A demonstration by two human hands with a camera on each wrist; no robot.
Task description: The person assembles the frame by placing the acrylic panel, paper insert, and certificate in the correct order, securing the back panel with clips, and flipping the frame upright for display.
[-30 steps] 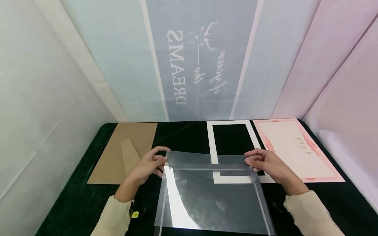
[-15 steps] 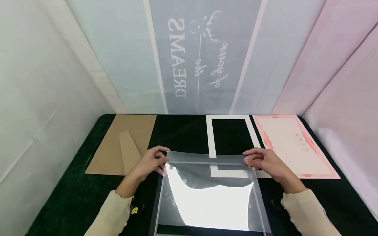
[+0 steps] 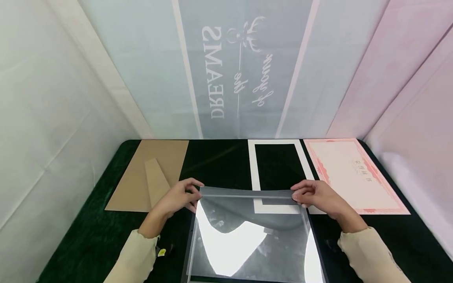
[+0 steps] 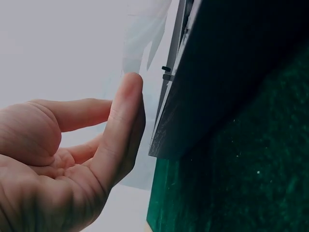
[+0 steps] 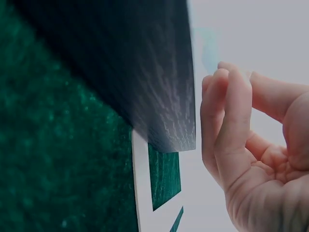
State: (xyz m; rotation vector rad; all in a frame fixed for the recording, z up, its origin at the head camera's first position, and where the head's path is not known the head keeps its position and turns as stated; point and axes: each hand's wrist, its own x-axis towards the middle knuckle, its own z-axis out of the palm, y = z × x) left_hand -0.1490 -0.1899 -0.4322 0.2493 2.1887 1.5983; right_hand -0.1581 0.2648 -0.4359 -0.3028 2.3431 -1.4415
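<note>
A clear plastic sheet [image 3: 244, 251] with bright glare on it lies over a dark picture frame [image 3: 190, 251] at the near middle of the table. My left hand [image 3: 182, 195] pinches the sheet's far left corner between thumb and fingers. At the far right corner my right hand [image 3: 313, 196] pinches it likewise. The sheet's far edge bows slightly between the hands. In the left wrist view, small dark tabs [image 4: 167, 73] show along the frame's inner side, next to my fingertips. The frame's dark outer side [image 5: 166, 96] stands beside my right fingers in the right wrist view.
A brown backing board [image 3: 131, 188] with a stand flap [image 3: 155, 181] lies at the left. Behind the frame is a white mat border [image 3: 253, 165]. A pink-edged sheet of paper [image 3: 343, 169] lies at the right. Dark green cloth [image 3: 85, 236] covers the table; fabric walls surround it.
The sheet's far edge has come down closer to the frame, and the glare on the sheet has changed shape. Both hands keep their pinch and have barely moved. The head view has shifted slightly.
</note>
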